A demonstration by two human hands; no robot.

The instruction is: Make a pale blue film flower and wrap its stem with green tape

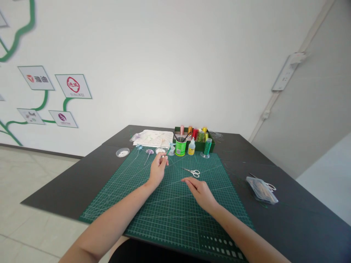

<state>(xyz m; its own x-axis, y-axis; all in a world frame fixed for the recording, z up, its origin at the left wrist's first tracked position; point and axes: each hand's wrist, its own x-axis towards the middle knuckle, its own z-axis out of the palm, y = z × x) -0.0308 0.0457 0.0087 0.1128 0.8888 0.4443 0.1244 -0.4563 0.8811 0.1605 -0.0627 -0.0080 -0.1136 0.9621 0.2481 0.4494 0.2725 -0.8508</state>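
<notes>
My left hand (158, 171) is closed in a pinch above the middle of the cutting mat (153, 204). A thin green stem (168, 150) sticks up from its fingertips, and a small pale blue flower (172, 144) shows just beyond; whether the two are joined I cannot tell. Lower and to the right, my right hand (202, 193) has thumb and forefinger pressed together. Anything between them is too fine to make out. White-handled scissors (195, 173) lie on the mat just past the right hand.
Behind the hands stand a green can with brushes (180, 148), a glue bottle (191, 147), a green thread spool (207, 146) and a box of spools (211, 146). Left are a blue flower (139, 147), a purple flower (149, 151) and a dish (122, 152). A plastic case (261, 190) lies right.
</notes>
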